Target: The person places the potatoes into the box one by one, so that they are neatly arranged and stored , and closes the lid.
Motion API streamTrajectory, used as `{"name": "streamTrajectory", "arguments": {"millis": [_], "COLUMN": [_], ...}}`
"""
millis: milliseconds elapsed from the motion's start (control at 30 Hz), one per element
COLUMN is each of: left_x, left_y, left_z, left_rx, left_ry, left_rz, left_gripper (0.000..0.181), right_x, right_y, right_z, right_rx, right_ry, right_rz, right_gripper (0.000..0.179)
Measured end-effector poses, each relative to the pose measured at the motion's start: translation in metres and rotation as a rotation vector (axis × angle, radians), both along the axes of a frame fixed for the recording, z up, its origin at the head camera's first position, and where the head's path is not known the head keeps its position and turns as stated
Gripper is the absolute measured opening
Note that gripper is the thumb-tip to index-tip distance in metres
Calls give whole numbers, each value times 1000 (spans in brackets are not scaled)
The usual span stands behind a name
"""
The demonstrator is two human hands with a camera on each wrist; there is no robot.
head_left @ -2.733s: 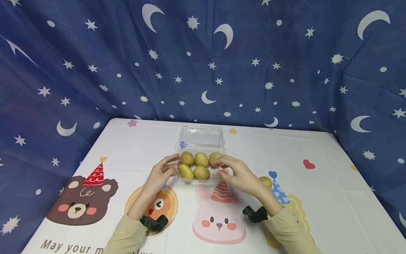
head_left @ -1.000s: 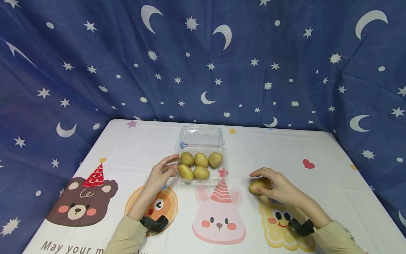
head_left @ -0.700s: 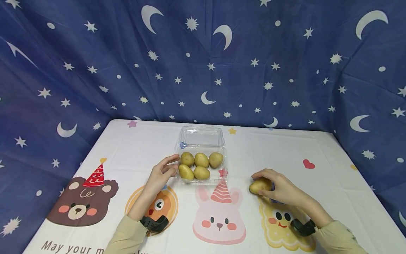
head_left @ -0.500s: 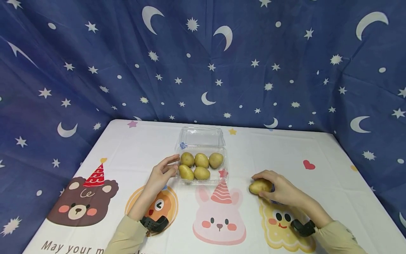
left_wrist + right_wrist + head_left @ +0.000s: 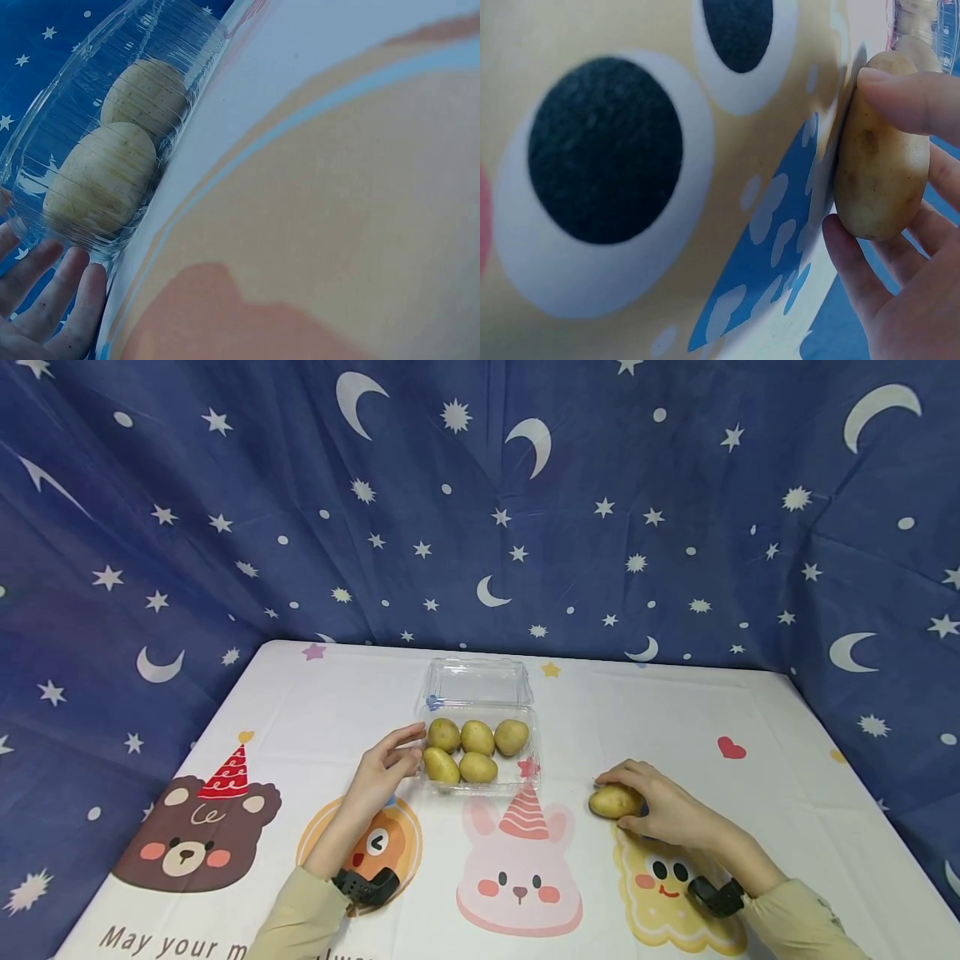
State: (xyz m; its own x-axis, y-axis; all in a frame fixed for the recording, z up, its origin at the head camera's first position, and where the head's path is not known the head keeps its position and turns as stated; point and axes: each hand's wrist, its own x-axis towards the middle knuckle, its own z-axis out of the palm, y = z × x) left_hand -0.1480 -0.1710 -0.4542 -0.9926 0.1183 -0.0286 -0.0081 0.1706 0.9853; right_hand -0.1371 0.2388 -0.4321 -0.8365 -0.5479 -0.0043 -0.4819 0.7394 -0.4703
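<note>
Between thumb and fingers, my right hand (image 5: 666, 808) grips a potato (image 5: 613, 802) lying at the right of the table. The right wrist view shows the thumb across one end of this potato (image 5: 881, 165), with fingers curled on its far side and underneath. A clear plastic clamshell box (image 5: 480, 790) stands at mid-table, its lid (image 5: 480, 682) folded back. Inside are several potatoes (image 5: 477, 768): three in the back row, two in front at left and middle. My left hand (image 5: 382, 770) rests its fingertips against the box's left side, fingers loosely extended.
A white tablecloth (image 5: 337, 693) with printed cartoon animals covers the table. Behind and at both sides hangs a dark blue curtain (image 5: 420, 577) with moons and stars. Each wrist carries a black strap device (image 5: 367, 887).
My right hand has left the box's right side, where it was at a back-row potato, and moved right to grip the potato on the cloth. My left hand has stayed put.
</note>
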Motion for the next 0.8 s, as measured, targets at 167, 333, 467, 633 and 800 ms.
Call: {"name": "streamTrajectory", "arguments": {"millis": [167, 333, 467, 633, 800], "left_x": [0, 1, 0, 0, 0], "left_y": [0, -1, 0, 0, 0], "left_z": [0, 1, 1, 1, 1], "left_rx": [1, 2, 0, -1, -3], "left_ry": [4, 3, -5, -10, -13], "left_rz": [-2, -1, 4, 8, 13], "left_gripper": [42, 42, 42, 43, 42], "right_x": [0, 0, 2, 2, 0], "right_y": [0, -1, -1, -2, -6], "right_z": [-1, -1, 0, 1, 1], "right_rx": [2, 2, -3, -19, -45], "right_ry": [2, 8, 14, 19, 33], "right_rz": [-1, -18, -29, -35, -38], "right_gripper": [49, 47, 47, 47, 48]}}
